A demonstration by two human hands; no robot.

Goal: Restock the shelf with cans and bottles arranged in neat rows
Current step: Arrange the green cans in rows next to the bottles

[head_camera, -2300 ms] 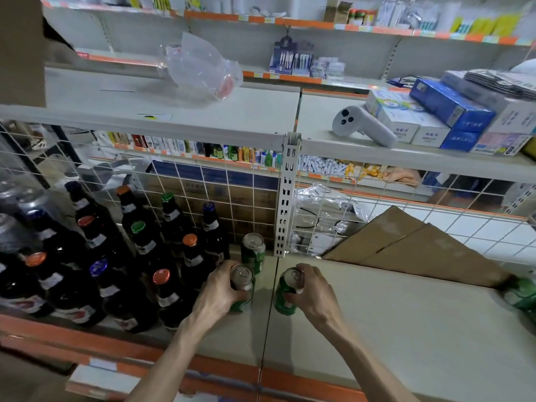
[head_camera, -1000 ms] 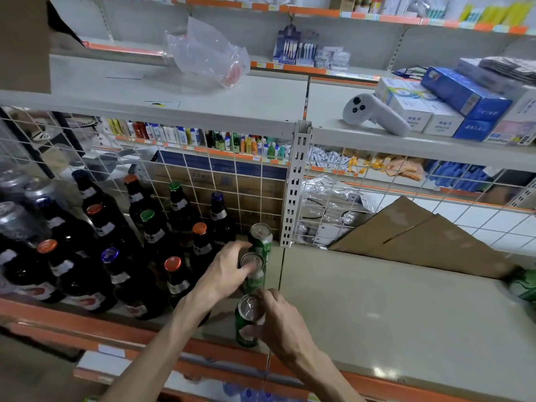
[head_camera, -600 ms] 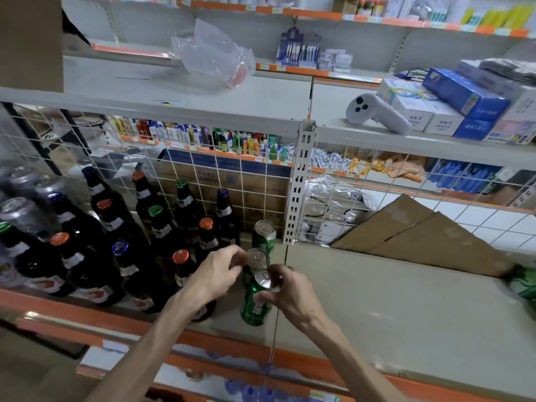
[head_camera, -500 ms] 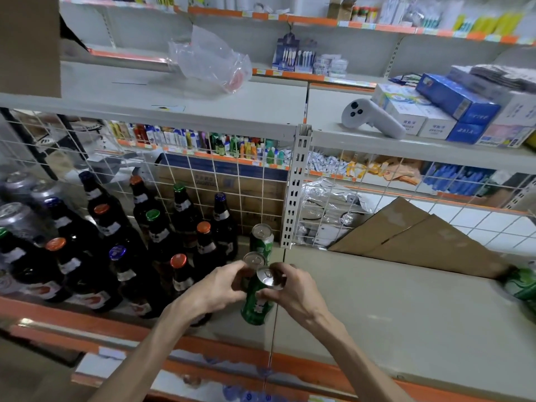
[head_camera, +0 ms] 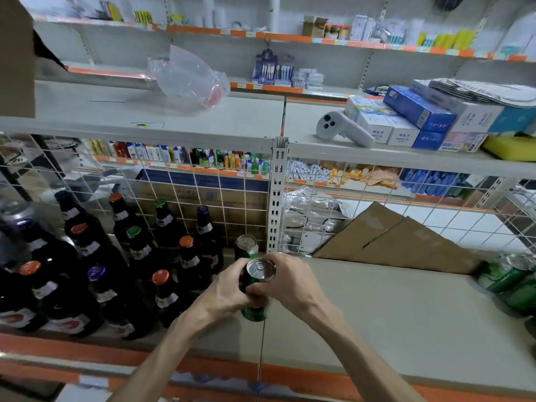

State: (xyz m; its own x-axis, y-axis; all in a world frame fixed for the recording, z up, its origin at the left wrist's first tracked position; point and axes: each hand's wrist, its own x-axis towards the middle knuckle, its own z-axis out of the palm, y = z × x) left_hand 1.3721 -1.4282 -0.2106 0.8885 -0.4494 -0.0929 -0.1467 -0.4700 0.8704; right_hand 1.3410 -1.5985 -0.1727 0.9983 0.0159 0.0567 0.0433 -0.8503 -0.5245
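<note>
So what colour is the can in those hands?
The can is green with a shiny silver top, seen best in the head view.

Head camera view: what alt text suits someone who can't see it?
Left hand and right hand hold a green can at a shop shelf, in front of a second can standing upright. Rows of dark bottles stand left; flattened cardboard sits right.

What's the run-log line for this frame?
left hand: grips green can | right hand: grips green can | behind: second can on shelf | left: capped bottles
</note>
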